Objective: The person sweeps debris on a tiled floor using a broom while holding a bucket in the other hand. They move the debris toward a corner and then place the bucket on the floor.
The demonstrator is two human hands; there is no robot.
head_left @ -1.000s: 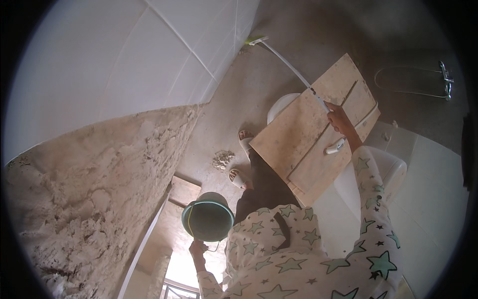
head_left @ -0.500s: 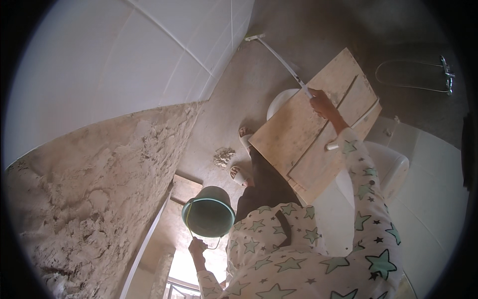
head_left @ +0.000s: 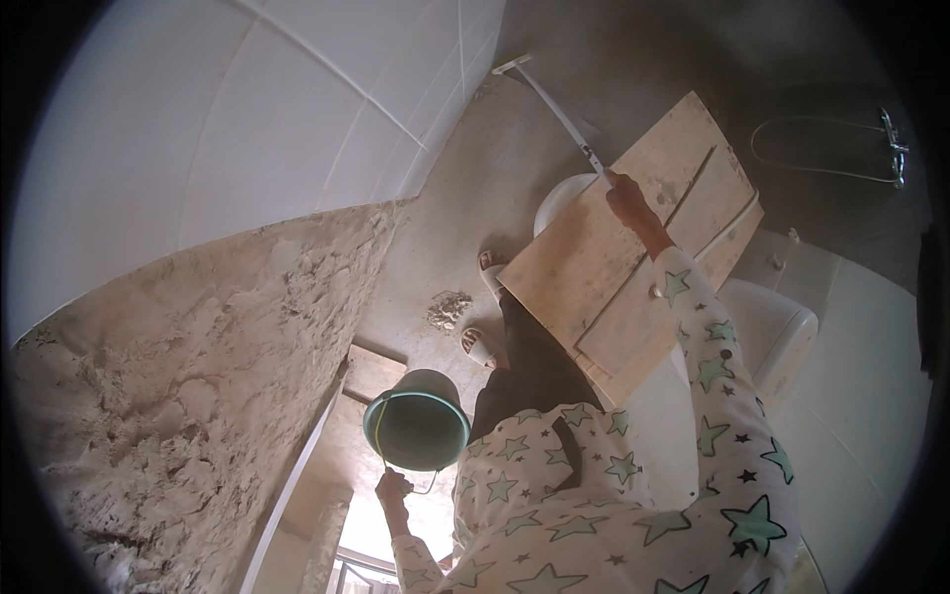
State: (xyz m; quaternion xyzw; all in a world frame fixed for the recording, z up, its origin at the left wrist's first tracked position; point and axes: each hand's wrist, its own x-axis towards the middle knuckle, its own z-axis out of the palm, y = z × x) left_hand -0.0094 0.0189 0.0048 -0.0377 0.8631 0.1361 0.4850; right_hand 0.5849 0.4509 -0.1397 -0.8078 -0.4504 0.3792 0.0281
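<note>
My right hand (head_left: 631,206) is closed around the white pole of a long-handled squeegee (head_left: 560,116). Its flat crosswise head rests on the floor by the foot of the tiled wall, and the pole's near end is hidden behind my hand and sleeve. In my left hand (head_left: 394,486), a thin wire handle holds up a green bucket (head_left: 417,428). The bucket hangs tilted, its mouth facing me, and its dark inside shows no clear contents. A large wooden board (head_left: 569,267) lies under my right forearm, over white fixtures.
A small heap of rubble (head_left: 449,310) lies on the floor beside my sandalled feet (head_left: 482,346). White tiles (head_left: 287,109) and a rough unplastered wall (head_left: 198,396) rise on the left. A rounded white fixture (head_left: 787,337) and a shower mixer with hose (head_left: 894,148) are on the right.
The squeegee's head has shifted slightly farther away and turned a little. My right hand has moved a bit to the left with the pole. The bucket has barely moved.
</note>
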